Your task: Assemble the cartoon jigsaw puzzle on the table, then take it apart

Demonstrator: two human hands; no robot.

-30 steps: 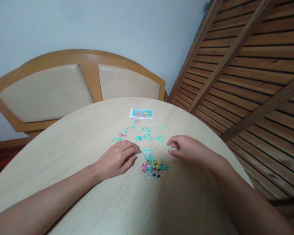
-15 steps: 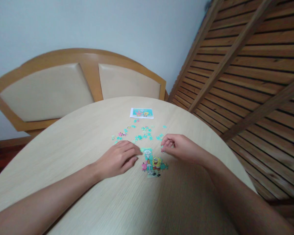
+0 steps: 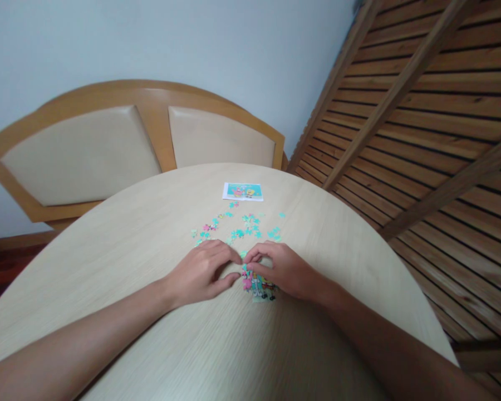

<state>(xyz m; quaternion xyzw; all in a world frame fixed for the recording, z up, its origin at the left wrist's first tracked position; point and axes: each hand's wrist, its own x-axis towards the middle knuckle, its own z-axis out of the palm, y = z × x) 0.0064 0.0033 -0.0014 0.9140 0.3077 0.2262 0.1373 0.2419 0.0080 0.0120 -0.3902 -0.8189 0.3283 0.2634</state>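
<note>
With our right hand (image 3: 284, 271) we pinch a small pink and blue-green piece (image 3: 245, 270). The joined puzzle (image 3: 256, 288) lies under that hand, partly hidden. Just beside the piece, our left hand (image 3: 204, 271) has its thumb and fingers apart. Past both hands lie loose pieces (image 3: 237, 234), then a picture card (image 3: 242, 191).

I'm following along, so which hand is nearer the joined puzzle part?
Right. The right hand is over the joined puzzle part, covering some of it; the left hand is beside its left edge.
</note>
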